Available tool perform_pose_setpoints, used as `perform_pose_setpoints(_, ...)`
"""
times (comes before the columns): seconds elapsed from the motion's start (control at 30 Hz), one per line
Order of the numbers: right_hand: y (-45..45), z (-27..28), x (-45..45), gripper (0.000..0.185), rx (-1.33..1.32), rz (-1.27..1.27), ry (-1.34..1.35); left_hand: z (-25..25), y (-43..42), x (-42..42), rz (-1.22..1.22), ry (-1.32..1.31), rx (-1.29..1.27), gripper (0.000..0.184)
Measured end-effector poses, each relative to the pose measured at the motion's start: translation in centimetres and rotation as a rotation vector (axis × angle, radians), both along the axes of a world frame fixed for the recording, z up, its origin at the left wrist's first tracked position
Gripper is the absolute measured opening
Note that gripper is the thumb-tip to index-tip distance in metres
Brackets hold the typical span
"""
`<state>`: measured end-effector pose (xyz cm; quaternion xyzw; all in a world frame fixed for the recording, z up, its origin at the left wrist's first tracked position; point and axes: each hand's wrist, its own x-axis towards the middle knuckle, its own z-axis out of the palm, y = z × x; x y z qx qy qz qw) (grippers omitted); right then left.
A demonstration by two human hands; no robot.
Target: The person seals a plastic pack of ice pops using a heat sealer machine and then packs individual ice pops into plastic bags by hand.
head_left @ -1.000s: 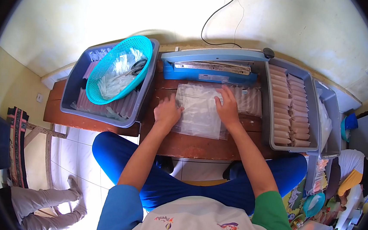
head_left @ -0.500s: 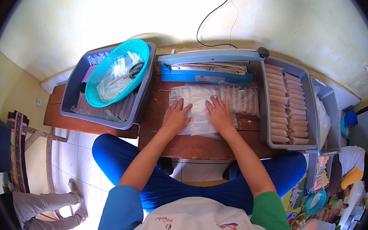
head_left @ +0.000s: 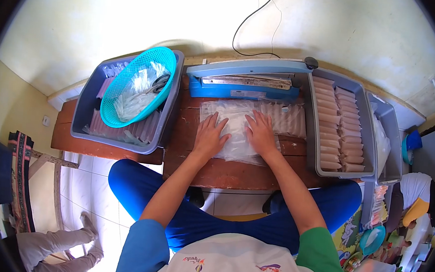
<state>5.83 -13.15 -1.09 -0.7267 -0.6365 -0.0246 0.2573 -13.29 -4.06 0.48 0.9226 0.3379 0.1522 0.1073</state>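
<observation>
A clear plastic bag [head_left: 237,149] lies flat on the brown wooden table, with whitish layers showing through it. My left hand [head_left: 211,135] rests on its left part, fingers spread. On its right part lies my right hand [head_left: 261,135], its fingers also stretched out. Beside the right fingertips, a clear pack of several filled tubes [head_left: 290,120] touches the bag's edge. Just behind both hands stands a blue impulse sealer [head_left: 246,89], its long arm [head_left: 253,65] raised a little above the sealing strip.
At left, a turquoise mesh basket [head_left: 108,104] with clear plastic sits tilted on a grey-blue tub [head_left: 82,134] of filled tubes. A grey tub [head_left: 313,166] on the right holds rows of pinkish tubes [head_left: 348,126]. Another person's legs [head_left: 60,246] appear at lower left; someone else is at far right.
Both hands stay on the bag; the left fingers have shifted slightly away from me and the right hand barely moves. The tubs and sealer look the same.
</observation>
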Motion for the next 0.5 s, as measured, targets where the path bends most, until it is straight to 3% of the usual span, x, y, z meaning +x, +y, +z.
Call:
perform_pose_setpoints(0.07, -0.7, 1.7, -0.3, 0.039, 0.036, -0.020, 0.041, 1.3, -0.4, 1.0, -0.035, -0.226, -0.035, 0.046)
perform_pose_setpoints(0.27, -5.1, 8.7, 0.5, 0.033, 0.201, -0.019, 0.085, 6.7, -3.0, 5.5, -0.192, -0.539, -0.106, 0.028)
perform_pose_setpoints(0.5, -11.6, 12.5, 5.3, 0.024, 0.302, -0.167, 0.100, 9.1, -6.9, 12.0, -0.369, -0.602, -0.199, 0.023)
